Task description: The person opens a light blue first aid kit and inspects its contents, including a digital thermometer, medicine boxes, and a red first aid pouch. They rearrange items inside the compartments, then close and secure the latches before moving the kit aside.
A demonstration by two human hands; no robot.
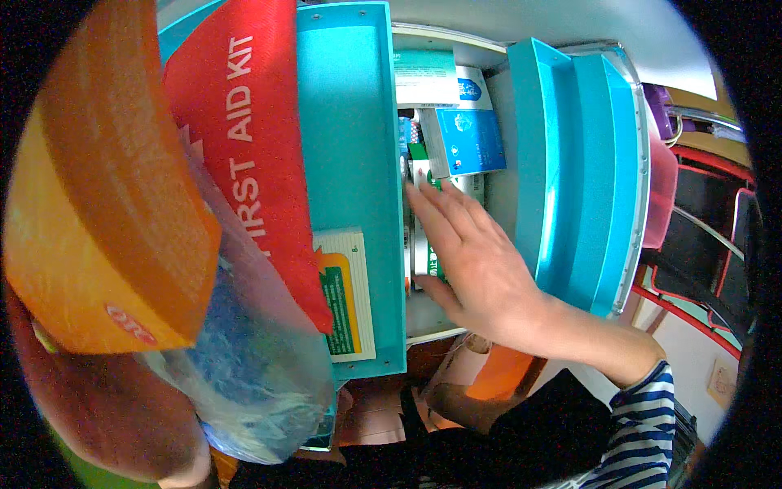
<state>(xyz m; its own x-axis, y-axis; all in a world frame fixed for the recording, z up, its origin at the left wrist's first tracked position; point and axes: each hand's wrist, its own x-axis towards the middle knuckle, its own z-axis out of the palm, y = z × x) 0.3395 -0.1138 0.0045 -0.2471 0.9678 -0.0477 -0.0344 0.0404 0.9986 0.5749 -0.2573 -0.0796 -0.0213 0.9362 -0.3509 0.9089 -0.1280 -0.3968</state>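
Note:
An orange and yellow box (116, 183) rises close before me on the left, with my blurred left hand (116, 409) against its lower end, fingers hidden. Beside it are a red first aid kit pouch (244, 140) and a clear plastic bag with blue contents (263, 367). My right hand (482, 269) reaches into the middle of a medicine case (452, 38), thumb and fingers apart over a white and green box (421, 244); contact cannot be told. Above the fingertips lies a blue and white medicine box (470, 140), near a pale green and white box (426, 76).
A turquoise tray (354, 153) on the left holds a cream box with a green panel (360, 293). More turquoise trays (559, 183) stand on the right side of the case. Beyond are a pink plastic container (660, 195) and a black rack with red edges (702, 238).

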